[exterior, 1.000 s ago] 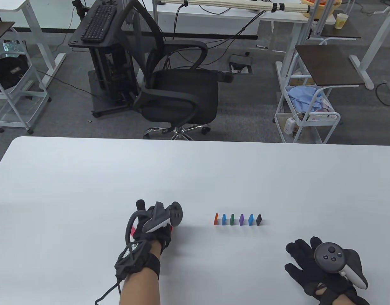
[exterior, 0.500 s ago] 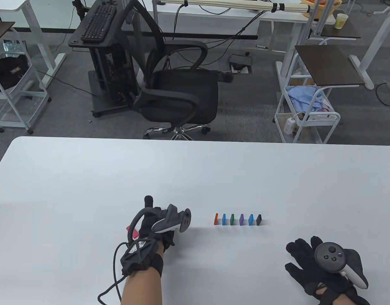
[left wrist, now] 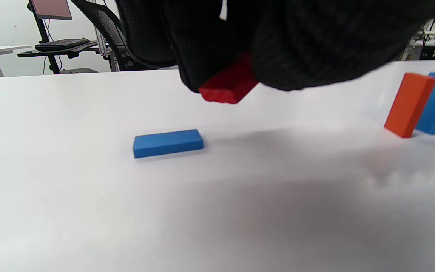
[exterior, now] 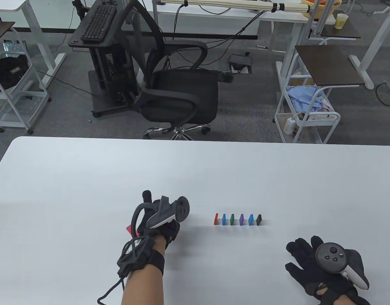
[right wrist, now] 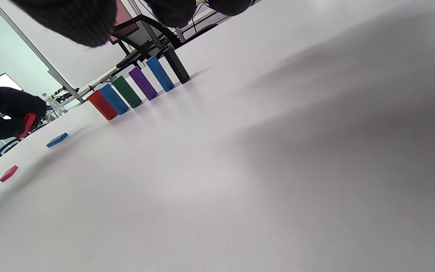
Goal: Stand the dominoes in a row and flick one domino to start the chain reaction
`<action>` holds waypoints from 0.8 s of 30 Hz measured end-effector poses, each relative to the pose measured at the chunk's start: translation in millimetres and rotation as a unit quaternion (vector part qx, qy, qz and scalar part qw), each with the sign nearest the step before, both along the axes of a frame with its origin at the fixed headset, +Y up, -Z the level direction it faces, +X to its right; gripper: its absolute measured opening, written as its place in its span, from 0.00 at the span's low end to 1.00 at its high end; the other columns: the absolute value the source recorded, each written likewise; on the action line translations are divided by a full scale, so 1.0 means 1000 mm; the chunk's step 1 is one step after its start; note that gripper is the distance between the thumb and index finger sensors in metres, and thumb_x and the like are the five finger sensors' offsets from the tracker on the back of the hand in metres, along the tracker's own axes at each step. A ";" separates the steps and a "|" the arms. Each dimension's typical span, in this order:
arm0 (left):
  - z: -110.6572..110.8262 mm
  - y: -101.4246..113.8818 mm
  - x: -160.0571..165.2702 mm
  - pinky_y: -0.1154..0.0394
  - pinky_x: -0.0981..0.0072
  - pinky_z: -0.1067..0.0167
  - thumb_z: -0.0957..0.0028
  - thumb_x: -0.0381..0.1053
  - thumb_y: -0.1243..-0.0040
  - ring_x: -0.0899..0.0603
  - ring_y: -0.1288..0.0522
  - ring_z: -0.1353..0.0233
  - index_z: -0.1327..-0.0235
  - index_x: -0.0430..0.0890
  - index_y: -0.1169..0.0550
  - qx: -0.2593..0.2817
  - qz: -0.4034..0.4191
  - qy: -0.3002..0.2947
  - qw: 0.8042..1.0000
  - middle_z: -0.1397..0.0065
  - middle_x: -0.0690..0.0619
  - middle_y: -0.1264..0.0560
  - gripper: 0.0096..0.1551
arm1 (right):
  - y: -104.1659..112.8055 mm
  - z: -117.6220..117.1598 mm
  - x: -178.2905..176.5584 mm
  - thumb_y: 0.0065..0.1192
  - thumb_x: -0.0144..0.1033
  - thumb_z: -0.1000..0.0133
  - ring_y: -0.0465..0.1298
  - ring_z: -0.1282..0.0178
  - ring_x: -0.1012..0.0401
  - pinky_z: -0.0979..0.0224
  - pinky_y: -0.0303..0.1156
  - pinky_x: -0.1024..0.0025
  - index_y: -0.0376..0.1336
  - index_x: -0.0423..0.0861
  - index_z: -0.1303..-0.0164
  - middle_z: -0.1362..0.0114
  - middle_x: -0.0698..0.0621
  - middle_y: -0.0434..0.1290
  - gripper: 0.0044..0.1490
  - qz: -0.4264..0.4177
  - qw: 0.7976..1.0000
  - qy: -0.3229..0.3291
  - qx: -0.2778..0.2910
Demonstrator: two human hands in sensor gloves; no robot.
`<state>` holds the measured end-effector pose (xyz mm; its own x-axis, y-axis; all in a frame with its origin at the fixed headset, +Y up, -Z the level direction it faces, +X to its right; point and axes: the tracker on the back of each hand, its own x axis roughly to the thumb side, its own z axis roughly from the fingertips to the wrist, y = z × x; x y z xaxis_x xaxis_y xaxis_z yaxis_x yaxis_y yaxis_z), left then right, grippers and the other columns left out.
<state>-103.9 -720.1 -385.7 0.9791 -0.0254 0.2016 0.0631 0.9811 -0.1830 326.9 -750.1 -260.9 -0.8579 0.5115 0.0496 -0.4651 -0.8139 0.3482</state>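
The gloved left hand [left wrist: 278, 41] pinches a red rectangular domino [left wrist: 229, 84] above the white table [exterior: 86, 178], probably to extend the upright coloured row [exterior: 238, 219], while the right hand [exterior: 312, 263] rests flat, fingers spread, holding nothing.

Overhead table view, two low wrist views (all sharing the domino row [exterior: 237, 219]).

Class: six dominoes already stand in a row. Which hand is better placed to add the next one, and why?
The left hand. It already holds a red domino lifted off the table, beside the orange domino at the row's near end. The right hand rests open, apart from the row, and holds nothing.
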 end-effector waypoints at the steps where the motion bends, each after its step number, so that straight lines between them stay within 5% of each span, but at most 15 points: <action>1: -0.001 0.002 0.001 0.65 0.22 0.31 0.57 0.55 0.30 0.39 0.31 0.26 0.37 0.49 0.30 0.002 0.006 0.001 1.000 0.35 0.48 0.22 0.35 | 0.000 0.000 0.000 0.54 0.58 0.41 0.21 0.22 0.40 0.25 0.20 0.36 0.44 0.53 0.23 0.13 0.43 0.39 0.42 0.000 1.000 0.001 0.000; 24: -0.020 -0.021 0.035 0.62 0.24 0.29 0.55 0.51 0.30 0.40 0.31 0.24 0.38 0.50 0.32 -0.021 0.171 0.018 0.985 0.32 0.49 0.23 0.33 | -0.001 0.000 0.000 0.54 0.58 0.41 0.21 0.23 0.40 0.25 0.20 0.36 0.44 0.53 0.23 0.14 0.43 0.38 0.42 -0.005 1.000 0.005 -0.001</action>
